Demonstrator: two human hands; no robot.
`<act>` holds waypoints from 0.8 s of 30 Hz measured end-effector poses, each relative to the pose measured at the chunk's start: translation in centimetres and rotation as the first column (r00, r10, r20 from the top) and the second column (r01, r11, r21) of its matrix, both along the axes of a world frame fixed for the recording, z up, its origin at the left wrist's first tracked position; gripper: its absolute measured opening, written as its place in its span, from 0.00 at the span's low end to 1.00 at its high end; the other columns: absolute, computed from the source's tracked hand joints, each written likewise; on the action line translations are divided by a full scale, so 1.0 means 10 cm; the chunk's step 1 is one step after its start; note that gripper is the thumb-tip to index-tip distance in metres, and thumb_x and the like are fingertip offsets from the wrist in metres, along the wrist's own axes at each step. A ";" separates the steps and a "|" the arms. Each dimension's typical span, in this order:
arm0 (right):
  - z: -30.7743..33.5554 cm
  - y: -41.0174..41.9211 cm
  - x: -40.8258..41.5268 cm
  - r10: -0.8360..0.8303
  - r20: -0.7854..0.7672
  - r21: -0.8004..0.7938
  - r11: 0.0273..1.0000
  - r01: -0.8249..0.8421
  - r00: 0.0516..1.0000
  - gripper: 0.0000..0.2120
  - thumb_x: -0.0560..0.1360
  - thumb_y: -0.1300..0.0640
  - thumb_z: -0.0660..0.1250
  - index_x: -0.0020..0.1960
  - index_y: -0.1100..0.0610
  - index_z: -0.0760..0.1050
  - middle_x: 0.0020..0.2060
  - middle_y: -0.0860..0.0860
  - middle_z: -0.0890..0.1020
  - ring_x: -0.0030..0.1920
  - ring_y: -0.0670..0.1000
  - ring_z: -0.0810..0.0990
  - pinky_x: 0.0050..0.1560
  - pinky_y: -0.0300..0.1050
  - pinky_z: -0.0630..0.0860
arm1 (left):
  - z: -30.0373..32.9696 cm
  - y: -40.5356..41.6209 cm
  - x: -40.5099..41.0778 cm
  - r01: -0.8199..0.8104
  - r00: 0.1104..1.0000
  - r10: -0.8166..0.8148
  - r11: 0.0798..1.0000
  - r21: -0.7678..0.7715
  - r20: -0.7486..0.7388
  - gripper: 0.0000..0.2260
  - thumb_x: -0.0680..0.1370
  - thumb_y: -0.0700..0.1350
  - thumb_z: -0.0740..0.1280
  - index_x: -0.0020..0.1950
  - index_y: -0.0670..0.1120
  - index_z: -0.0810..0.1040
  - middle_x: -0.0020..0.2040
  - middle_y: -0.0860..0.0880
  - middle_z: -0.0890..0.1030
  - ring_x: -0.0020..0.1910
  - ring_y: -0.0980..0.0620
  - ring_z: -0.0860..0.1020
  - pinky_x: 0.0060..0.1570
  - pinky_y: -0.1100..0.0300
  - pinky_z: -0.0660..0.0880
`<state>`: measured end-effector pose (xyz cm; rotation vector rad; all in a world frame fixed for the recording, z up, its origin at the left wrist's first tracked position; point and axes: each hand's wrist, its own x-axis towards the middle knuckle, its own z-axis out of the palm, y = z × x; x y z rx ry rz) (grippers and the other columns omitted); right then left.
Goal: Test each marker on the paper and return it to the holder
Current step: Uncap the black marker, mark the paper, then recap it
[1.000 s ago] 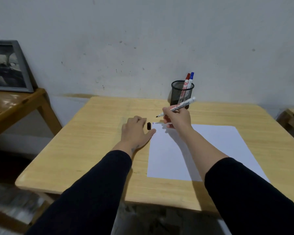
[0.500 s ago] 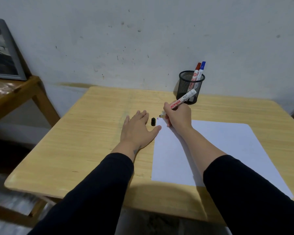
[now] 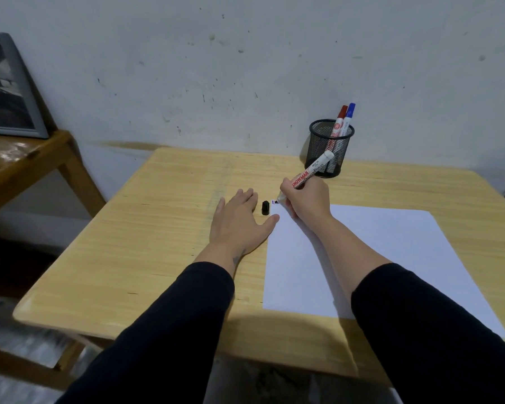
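Observation:
My right hand (image 3: pixel 306 199) grips an uncapped white marker (image 3: pixel 312 172), its tip touching the far left corner of the white paper (image 3: pixel 376 258), where small red, blue and black marks show. The marker's black cap (image 3: pixel 265 207) lies on the table just left of that corner. My left hand (image 3: pixel 239 221) rests flat and open on the wood, thumb against the paper's left edge. A black mesh holder (image 3: pixel 328 148) at the back of the table holds a red marker (image 3: pixel 339 121) and a blue marker (image 3: pixel 348 118).
The light wooden table (image 3: pixel 164 228) stands against a white wall. A darker wooden side table (image 3: pixel 21 164) to the left carries a framed picture (image 3: pixel 3 88) leaning on the wall. Floor shows below the table's front edge.
My right hand lowered the marker from above the paper until its tip met the paper's corner. My left hand and the cap stayed in place.

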<state>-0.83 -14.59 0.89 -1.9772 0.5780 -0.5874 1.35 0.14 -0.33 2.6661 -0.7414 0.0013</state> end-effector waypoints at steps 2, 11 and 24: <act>0.02 0.00 -0.01 -0.017 -0.007 0.010 1.000 0.017 1.000 0.15 0.72 0.55 0.65 0.32 0.63 0.77 0.24 0.51 0.78 0.26 0.48 0.76 0.31 0.40 0.72 | 0.00 0.00 0.00 0.002 1.000 -0.002 1.000 -0.006 -0.004 0.34 0.76 0.65 0.56 0.77 0.48 0.59 0.78 0.54 0.58 0.78 0.55 0.51 0.76 0.50 0.45; 0.34 -0.12 -0.15 -0.008 0.098 0.608 0.792 -0.054 0.995 0.10 0.75 0.57 0.60 0.40 0.59 0.77 0.30 0.54 0.74 0.24 0.49 0.70 0.25 0.40 0.70 | 0.08 0.06 -0.02 0.081 0.996 -0.072 0.967 -0.241 0.047 0.25 0.76 0.57 0.64 0.73 0.58 0.64 0.70 0.54 0.71 0.71 0.52 0.66 0.70 0.48 0.58; 0.63 -0.35 -0.67 -0.013 0.344 0.764 0.585 -0.272 0.939 0.06 0.76 0.66 0.67 0.51 0.67 0.74 0.38 0.59 0.81 0.35 0.51 0.83 0.48 0.42 0.82 | 0.53 -0.12 -0.05 -0.153 0.962 -0.064 0.680 -0.717 -0.266 0.03 0.73 0.42 0.72 0.46 0.47 0.81 0.35 0.54 0.77 0.33 0.59 0.74 0.30 0.77 0.68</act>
